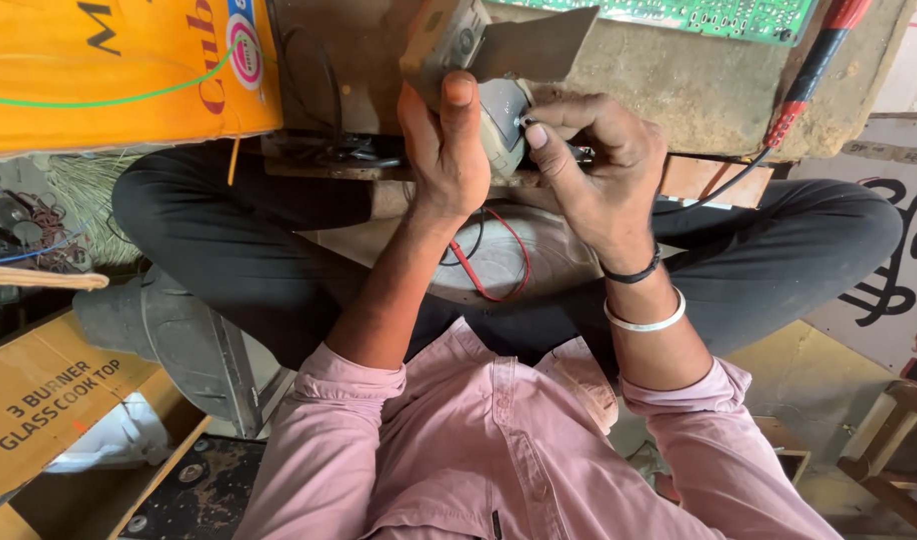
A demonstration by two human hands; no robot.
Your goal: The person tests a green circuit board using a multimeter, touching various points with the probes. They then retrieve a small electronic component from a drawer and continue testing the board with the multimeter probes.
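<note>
Now, seated cross-legged: my left hand [444,150] has its grip wrapped round a small grey rounded plastic device [503,122], held up over my lap, near the worn table [669,90]. My right hand [594,165] pinches its side. Feels light, rigid, smooth-shelled, likely slippery; best held around the body. Red wire [499,262] hangs below.

A small rounded device [504,120] sits between both hands, above a round plate [509,265] in the lap.
</note>
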